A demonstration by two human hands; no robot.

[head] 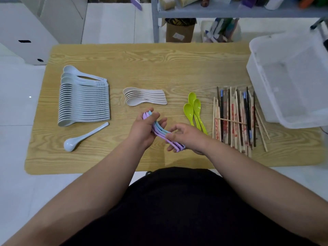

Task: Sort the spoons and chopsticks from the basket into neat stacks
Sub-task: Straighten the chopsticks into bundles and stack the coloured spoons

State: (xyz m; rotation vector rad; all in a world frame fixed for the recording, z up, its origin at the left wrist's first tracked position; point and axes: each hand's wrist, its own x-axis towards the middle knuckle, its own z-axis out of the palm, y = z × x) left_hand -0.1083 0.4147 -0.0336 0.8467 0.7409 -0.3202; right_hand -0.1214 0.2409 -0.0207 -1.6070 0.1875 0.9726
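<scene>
My left hand [144, 127] and my right hand [186, 137] hold a nested bunch of purple and blue spoons [162, 133] between them, just above the table's front middle. The left hand grips the bowl end, the right pinches the handle end. On the wooden table [159, 64] lie a long stack of pale white spoons [85, 100] at the left, one loose white spoon [83, 137] below it, a small beige spoon stack [144, 96] in the middle, three green spoons [194, 109], and a pile of chopsticks [236, 118] at the right.
A translucent plastic bin [291, 77] sits at the table's right edge, beside the chopsticks. Behind the table stand a grey metal shelf [230, 13], a cardboard box [180, 30] and a white cabinet [26, 29]. The floor is white tile.
</scene>
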